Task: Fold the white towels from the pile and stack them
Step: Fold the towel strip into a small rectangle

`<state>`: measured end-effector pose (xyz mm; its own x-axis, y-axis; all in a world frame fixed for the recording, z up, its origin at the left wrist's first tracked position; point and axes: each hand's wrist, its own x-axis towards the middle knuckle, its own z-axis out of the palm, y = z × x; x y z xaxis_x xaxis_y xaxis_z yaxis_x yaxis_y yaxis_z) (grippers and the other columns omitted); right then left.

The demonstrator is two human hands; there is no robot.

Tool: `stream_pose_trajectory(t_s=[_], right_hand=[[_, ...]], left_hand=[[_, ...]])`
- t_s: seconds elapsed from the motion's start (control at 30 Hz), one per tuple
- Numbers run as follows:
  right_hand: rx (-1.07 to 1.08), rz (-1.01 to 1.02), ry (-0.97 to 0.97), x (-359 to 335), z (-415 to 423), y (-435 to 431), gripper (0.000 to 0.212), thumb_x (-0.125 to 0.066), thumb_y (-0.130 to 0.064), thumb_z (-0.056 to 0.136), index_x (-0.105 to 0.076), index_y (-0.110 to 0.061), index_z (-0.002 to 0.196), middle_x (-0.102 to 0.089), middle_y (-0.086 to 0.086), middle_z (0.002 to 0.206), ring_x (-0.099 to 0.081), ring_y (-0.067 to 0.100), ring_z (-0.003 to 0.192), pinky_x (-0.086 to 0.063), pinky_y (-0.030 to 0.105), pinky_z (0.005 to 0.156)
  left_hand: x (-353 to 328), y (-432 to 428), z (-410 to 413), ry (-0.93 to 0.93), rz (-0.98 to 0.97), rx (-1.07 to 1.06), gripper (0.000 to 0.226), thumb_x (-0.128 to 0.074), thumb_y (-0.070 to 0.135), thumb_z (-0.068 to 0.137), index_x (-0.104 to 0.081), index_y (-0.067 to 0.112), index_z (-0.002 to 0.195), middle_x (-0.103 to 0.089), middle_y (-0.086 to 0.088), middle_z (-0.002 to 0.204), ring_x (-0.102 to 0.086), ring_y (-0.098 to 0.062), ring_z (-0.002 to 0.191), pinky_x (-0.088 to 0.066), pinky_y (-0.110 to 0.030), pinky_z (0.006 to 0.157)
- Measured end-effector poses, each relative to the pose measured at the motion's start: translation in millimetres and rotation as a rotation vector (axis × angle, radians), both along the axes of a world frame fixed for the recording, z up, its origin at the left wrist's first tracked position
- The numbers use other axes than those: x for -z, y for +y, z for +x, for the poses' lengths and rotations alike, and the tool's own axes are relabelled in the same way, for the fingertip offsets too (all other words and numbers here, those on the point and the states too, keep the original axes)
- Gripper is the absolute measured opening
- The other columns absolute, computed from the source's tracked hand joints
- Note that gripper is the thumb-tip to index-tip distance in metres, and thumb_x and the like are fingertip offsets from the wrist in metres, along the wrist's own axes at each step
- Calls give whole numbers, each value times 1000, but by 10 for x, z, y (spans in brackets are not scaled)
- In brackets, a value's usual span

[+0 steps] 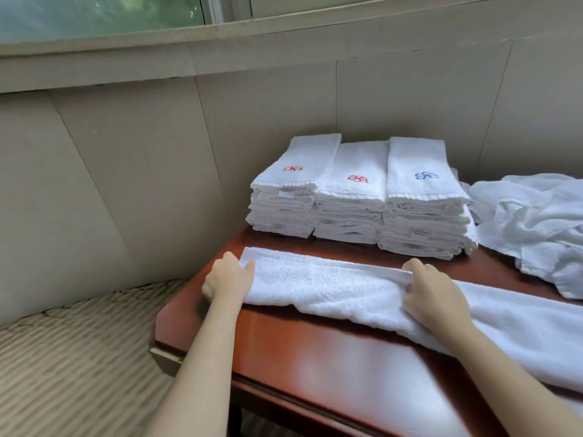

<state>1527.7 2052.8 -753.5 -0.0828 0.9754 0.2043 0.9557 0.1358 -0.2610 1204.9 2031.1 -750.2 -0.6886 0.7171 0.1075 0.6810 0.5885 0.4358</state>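
1. The long white towel (331,285) is lying lengthwise across the front of the tabletop (299,351), folded into a narrow strip. Its right end is trailing off toward the lower-right edge of the view.
2. The left hand (228,279) is gripping the towel's left end, w/ thumb on top of the cloth & fingers curling round the edge by the far corner.
3. The right hand (432,298) is gripping the strip near its middle, fingers curling over the far folded edge & bunching the top layer a bit.
4. The 2 hands are sitting well apart, each clamping on that same towel.
5. 3 stacks of folded towels are standing side by side behind the strip, touching each other, close to the wall (142,159).
6. The left stack (284,197) & middle stack (350,206) are showing red embroidered logos on top; the right stack (426,209) is showing a blue 1.
7. The pile (536,222) of unfolded white towels is lying crumpled on the tabletop, right up against the right stack.
8. Striped beige carpet (79,357) is showing left of the tabletop; a window (94,14) is running along the top.
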Motion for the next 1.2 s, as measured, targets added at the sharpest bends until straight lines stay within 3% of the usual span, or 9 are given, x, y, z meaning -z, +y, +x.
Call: stream_pose_trajectory(t_s=[0.1,0.23,0.47,0.6,0.77,0.9,0.97,1.1,1.2], right_hand=[[5,69,-87,11,-16,-18,13,-48,-6,81,-44,-13,91,-55,5,90,-53,30,86,-33,35,62],[53,202,-77,14,9,-37,2,-43,-12,93,-43,-11,94,-61,6,87,-58,32,80,-28,35,61],[145,116,-223,-6,150,-26,37,-41,-54,92,-40,-18,90,-66,0,94,-63,24,91,-32,37,77],[129,-158,-87,-178,526,22,45,-45,-66,84,-44,-21,82,-55,-7,85,-57,21,96,-32,38,83],[127,-524,-124,-518,1132,14,36,-69,-46,76,-58,-16,91,-59,-1,92,-59,22,94,-47,34,91],[183,-659,-185,-634,1777,-147,28,-72,-33,79,-49,-17,74,-48,-3,68,-46,13,59,-39,22,58],[275,-639,-141,-641,2105,-236,24,-72,-22,77,-49,-16,71,-49,-1,66,-43,15,58,-37,25,62],[524,-383,-83,-536,2568,-424,12,-54,-13,79,-54,-20,88,-58,-3,87,-52,25,98,-28,49,98],[643,-185,33,-367,2754,-511,14,-44,-8,83,-52,-19,86,-62,2,95,-53,26,105,-25,47,99]], left_hand=[[18,23,11,-10,35,27,27,-45,41,96,-53,17,106,-60,-4,112,-57,-29,100,-42,-33,74],[-10,33,50,-44,146,9,16,-48,34,97,-47,18,94,-63,-6,106,-57,-28,91,-40,-33,70],[-102,30,252,134,143,-51,33,-59,24,92,-44,13,119,-52,-12,125,-46,-32,118,-35,-42,96],[-130,131,637,159,139,280,23,-49,22,94,-56,19,116,-54,-5,119,-45,-26,112,-36,-38,94],[-121,253,1283,62,-86,639,28,-42,29,96,-58,32,119,-47,-1,128,-44,-24,121,-34,-39,101],[-198,290,1563,-6,-162,771,18,-50,33,94,-56,36,110,-48,1,124,-42,-23,121,-35,-38,103],[-216,297,1699,-27,-171,862,9,-52,32,93,-55,33,101,-51,1,119,-45,-23,117,-36,-41,103],[-193,307,1883,-70,-111,905,10,-52,32,94,-57,26,88,-55,2,105,-51,-21,104,-39,-42,98],[-145,354,1996,-29,-80,857,17,-48,35,96,-57,25,85,-51,2,101,-51,-22,102,-40,-41,96]])
